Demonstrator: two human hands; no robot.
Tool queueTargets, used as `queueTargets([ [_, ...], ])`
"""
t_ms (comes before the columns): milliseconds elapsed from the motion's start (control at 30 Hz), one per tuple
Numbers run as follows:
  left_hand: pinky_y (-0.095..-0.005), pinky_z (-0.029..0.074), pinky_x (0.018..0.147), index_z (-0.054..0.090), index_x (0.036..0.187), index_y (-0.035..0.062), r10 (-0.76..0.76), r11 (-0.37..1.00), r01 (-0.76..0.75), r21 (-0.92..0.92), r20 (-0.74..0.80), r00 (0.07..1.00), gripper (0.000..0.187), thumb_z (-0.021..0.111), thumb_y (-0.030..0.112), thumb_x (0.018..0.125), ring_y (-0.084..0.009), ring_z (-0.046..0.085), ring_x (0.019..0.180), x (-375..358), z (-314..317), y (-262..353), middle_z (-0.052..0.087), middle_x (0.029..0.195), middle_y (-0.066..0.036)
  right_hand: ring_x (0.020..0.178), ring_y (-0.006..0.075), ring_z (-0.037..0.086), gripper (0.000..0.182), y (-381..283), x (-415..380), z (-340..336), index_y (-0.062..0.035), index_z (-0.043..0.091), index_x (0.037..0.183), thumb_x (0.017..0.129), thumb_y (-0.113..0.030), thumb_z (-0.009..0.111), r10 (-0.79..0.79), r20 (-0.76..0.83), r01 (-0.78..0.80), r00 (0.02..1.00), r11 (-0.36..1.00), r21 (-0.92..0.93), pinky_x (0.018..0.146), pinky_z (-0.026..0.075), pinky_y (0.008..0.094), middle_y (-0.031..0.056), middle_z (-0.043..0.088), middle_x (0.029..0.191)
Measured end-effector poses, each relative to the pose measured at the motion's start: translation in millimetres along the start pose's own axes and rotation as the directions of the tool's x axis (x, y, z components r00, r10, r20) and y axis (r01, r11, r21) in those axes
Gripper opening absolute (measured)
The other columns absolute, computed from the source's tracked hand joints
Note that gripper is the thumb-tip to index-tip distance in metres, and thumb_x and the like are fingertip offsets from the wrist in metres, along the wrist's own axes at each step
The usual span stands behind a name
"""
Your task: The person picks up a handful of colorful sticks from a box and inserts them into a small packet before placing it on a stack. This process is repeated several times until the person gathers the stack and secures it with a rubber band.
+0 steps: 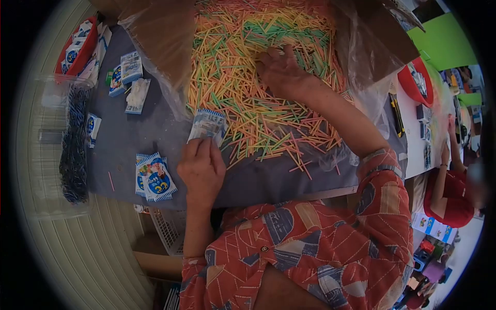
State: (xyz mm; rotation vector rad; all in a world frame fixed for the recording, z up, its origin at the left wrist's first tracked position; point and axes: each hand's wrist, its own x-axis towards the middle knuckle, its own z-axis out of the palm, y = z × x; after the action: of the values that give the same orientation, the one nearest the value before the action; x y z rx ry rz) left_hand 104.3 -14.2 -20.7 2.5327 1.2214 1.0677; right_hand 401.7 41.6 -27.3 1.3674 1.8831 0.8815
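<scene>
My left hand (201, 164) is closed on the lower end of a small white and blue printed packet (209, 124), which overlaps the left edge of a heap of thin coloured sticks (232, 77). The sticks are yellow, orange, pink and green, and spill from a plastic-lined cardboard box (160, 41) towards the table's front. Over the heap, my right hand (281, 72) reaches in with its fingers apart and bent, the tips among the sticks. Two or more overlapping blue and white packets (157, 178) lie on the table below and left of my left hand.
More packets (131, 67) lie at the left, near a red basket (77, 49) of packets. A clear plastic tray (49, 155) holds dark twisted strands (75, 150). At right are a yellow and black cutter (397, 114), another red basket (416, 82) and a person in red (449, 201).
</scene>
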Motion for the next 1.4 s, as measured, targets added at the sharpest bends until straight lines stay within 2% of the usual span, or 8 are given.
queueTargets([
  [167, -0.0422, 0.052, 0.062, 0.068, 0.088, 0.0001, -0.199, 0.954, 0.219, -0.206, 0.114, 0.973, 0.007, 0.066, 0.005, 0.084, -0.0334, 0.065, 0.075, 3.8, -10.0, -13.5, 0.065, 0.09, -0.014, 0.091, 0.0238, 0.042, 0.017, -5.9, 13.3, 10.8, -0.0069, 0.046, 0.096, 0.087, -0.02, 0.041, -0.009, -0.047, 0.02, 0.999, 0.967, 0.255, 0.079, 0.04, 0.0433, 0.0107, 0.043, 0.095],
  [333, -0.0439, 0.052, 0.062, 0.068, 0.091, 0.0022, -0.061, 0.982, 0.033, 0.184, 0.146, 0.987, 0.014, 0.068, 0.006, 0.078, -0.0329, 0.064, 0.082, 12.4, -4.1, 8.9, 0.061, 0.088, -0.014, 0.074, 0.0215, 0.041, 0.014, 4.7, 8.6, -12.5, -0.0085, 0.048, 0.076, 0.088, -0.013, 0.043, -0.28, 0.216, 0.279, 0.935, 0.206, -0.938, 0.069, 0.039, 0.0385, 0.0075, 0.04, 0.075],
  [567, -0.0416, 0.053, 0.065, 0.067, 0.092, 0.0027, 0.048, 0.991, -0.057, 0.12, 0.074, 0.996, 0.019, 0.068, 0.004, 0.073, -0.0315, 0.061, 0.084, 7.8, -7.9, -16.4, 0.058, 0.092, -0.012, 0.059, 0.0198, 0.045, 0.021, 8.4, -20.3, 32.1, -0.0104, 0.047, 0.073, 0.092, -0.019, 0.045, -0.101, -0.083, -0.014, 0.991, 0.549, -0.836, 0.066, 0.049, 0.0439, 0.0053, 0.039, 0.066],
  [667, -0.0413, 0.053, 0.067, 0.067, 0.093, 0.0018, 0.127, 0.97, -0.129, 0.206, 0.023, 0.992, 0.019, 0.068, 0.002, 0.074, -0.0306, 0.061, 0.082, -6.0, 2.6, -21.6, 0.058, 0.09, -0.011, 0.054, 0.0169, 0.048, 0.019, 21.8, -17.1, 16.7, -0.0078, 0.059, 0.074, 0.09, -0.017, 0.054, 0.255, -0.238, -0.137, 0.937, 0.897, 0.419, 0.062, 0.048, 0.0412, 0.0041, 0.049, 0.068],
  [733, -0.0415, 0.053, 0.067, 0.067, 0.093, 0.001, 0.14, 0.961, -0.15, 0.231, 0.056, 0.989, 0.019, 0.068, 0.001, 0.075, -0.0304, 0.06, 0.082, -10.2, 2.3, -20.2, 0.058, 0.089, -0.011, 0.055, 0.0143, 0.055, 0.022, 16.2, -8.4, 18.0, -0.0062, 0.068, 0.082, 0.094, -0.023, 0.06, 0.65, -0.09, 0.101, 0.754, 0.021, 0.995, 0.056, 0.046, 0.0338, 0.0034, 0.06, 0.074],
  [1000, -0.0416, 0.051, 0.069, 0.069, 0.094, 0.0017, 0.032, 0.997, -0.034, -0.074, -0.031, 0.999, 0.02, 0.071, -0.002, 0.075, -0.0308, 0.06, 0.081, 3.8, -17.0, -25.4, 0.06, 0.086, -0.011, 0.065, 0.0097, 0.051, 0.02, 21.1, -5.6, 9.4, -0.0099, 0.066, 0.093, 0.098, -0.029, 0.063, 0.432, 0.3, 0.122, 0.851, -0.717, 0.686, 0.058, 0.038, 0.0283, -0.0043, 0.048, 0.066],
  [1133, -0.0424, 0.05, 0.069, 0.069, 0.093, 0.0024, 0.056, 0.995, -0.053, -0.081, 0.033, 0.998, 0.02, 0.071, -0.003, 0.074, -0.0313, 0.059, 0.08, -9.6, -4.8, -28.4, 0.06, 0.087, -0.01, 0.113, 0.0294, 0.057, 0.046, -16.5, 1.8, 65.9, -0.0122, 0.073, 0.11, 0.091, -0.053, 0.065, 0.452, -0.098, -0.061, 0.887, 0.324, 0.944, 0.098, 0.045, 0.045, 0.0118, 0.061, 0.122],
  [1400, -0.0387, 0.052, 0.067, 0.071, 0.089, 0.0018, -0.068, 0.996, 0.078, -0.054, 0.158, 0.985, 0.018, 0.074, -0.004, 0.072, -0.0307, 0.062, 0.079, 0.4, -17.6, -22.0, 0.062, 0.085, -0.011, 0.117, 0.02, 0.051, 0.052, 19.9, -26.2, -21.0, -0.0113, 0.068, 0.121, 0.101, -0.054, 0.046, 0.349, 0.256, -0.017, 0.901, -0.562, 0.827, 0.099, 0.042, 0.041, 0.008, 0.064, 0.12],
])
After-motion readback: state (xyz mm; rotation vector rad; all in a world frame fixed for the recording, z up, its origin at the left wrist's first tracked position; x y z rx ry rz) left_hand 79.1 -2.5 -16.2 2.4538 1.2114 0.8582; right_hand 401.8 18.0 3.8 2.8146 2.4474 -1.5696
